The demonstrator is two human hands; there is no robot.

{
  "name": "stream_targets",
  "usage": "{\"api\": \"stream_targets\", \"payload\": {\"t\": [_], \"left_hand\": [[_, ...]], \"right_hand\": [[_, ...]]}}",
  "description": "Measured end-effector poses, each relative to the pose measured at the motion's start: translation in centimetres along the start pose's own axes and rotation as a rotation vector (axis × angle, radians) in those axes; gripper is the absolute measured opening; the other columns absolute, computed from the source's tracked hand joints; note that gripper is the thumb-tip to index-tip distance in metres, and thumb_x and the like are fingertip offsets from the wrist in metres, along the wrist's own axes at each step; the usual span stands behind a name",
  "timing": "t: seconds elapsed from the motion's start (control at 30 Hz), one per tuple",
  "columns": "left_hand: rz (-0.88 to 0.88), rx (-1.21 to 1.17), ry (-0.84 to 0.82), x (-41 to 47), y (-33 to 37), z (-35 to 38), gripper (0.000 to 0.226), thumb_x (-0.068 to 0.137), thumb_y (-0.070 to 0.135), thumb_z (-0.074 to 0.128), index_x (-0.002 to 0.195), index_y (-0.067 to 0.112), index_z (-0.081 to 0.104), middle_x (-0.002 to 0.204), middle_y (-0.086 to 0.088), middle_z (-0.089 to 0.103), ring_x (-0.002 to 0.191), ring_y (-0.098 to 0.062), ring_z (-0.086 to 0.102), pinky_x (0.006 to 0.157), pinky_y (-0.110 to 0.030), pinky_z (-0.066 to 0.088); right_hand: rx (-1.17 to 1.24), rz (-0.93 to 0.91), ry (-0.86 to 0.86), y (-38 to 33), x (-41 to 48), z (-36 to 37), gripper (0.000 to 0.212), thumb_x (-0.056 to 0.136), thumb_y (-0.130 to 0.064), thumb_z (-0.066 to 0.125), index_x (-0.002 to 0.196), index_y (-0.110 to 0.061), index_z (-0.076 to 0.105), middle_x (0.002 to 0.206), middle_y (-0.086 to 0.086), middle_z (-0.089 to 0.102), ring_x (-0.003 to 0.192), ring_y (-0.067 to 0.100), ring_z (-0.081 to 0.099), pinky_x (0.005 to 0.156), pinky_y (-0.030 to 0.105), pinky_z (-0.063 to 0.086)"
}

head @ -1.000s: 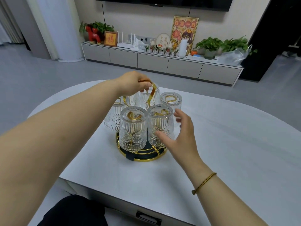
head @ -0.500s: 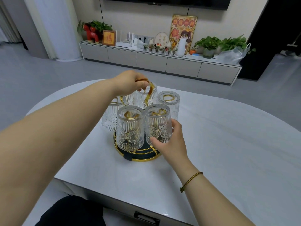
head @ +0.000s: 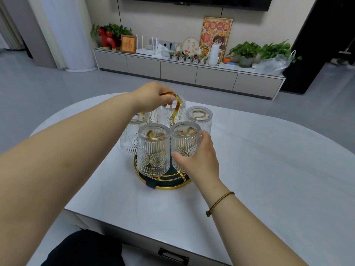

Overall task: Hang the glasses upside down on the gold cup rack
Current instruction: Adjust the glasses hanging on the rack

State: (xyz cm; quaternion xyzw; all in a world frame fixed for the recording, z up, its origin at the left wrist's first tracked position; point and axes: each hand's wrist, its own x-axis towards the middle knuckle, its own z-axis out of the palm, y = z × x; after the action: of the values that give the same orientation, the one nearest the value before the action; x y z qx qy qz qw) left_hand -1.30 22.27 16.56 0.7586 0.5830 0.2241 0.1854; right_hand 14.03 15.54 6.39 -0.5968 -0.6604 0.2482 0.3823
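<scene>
The gold cup rack (head: pixel 166 184) with its round dark base stands on the white table (head: pixel 269 169). Several ribbed clear glasses hang upside down on it. My left hand (head: pixel 153 99) is closed on the rack's gold loop handle (head: pixel 177 106) at the top. My right hand (head: pixel 199 158) wraps the front right glass (head: pixel 185 139), thumb on its near side. The front left glass (head: pixel 153 148) hangs beside it, untouched. A back right glass (head: pixel 199 118) and a left glass (head: pixel 130 139) are also on the rack; another behind is partly hidden by my left hand.
A drawer handle (head: pixel 172 255) shows on the table's near edge. A low grey cabinet (head: pixel 184 72) with plants, frames and ornaments runs along the far wall. Grey floor lies between table and cabinet. A white column (head: pixel 71 35) stands at back left.
My right hand moved in from beside the rack and closed around the front right glass. My left hand stayed on the handle.
</scene>
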Motion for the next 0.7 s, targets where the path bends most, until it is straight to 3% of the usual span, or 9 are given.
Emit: {"api": "stream_targets", "payload": {"t": [0.23,0.7], "left_hand": [[-0.002,-0.003,-0.002,0.2,-0.4,0.1,0.026,0.09,0.025,0.045,0.103,0.009,0.06,0.096,-0.007,0.062,0.089,-0.02,0.055,0.08,-0.029,0.038],[-0.012,-0.001,0.002,0.0,-0.1,0.1,0.026,0.09,0.025,0.044,0.103,0.008,0.059,0.094,-0.006,0.06,0.088,-0.02,0.055,0.078,-0.029,0.036]], "right_hand": [[0.114,0.002,0.074,0.4,-0.9,0.2,0.076,0.061,-0.037,0.073,0.122,-0.021,0.03,0.119,-0.004,0.047,0.108,0.014,0.047,0.077,0.024,0.039],[0.072,-0.035,0.045,0.9,-0.4,0.4,0.079,0.062,-0.037,0.073,0.125,-0.022,0.028,0.128,0.001,0.043,0.117,0.019,0.041,0.087,0.029,0.041]]}}
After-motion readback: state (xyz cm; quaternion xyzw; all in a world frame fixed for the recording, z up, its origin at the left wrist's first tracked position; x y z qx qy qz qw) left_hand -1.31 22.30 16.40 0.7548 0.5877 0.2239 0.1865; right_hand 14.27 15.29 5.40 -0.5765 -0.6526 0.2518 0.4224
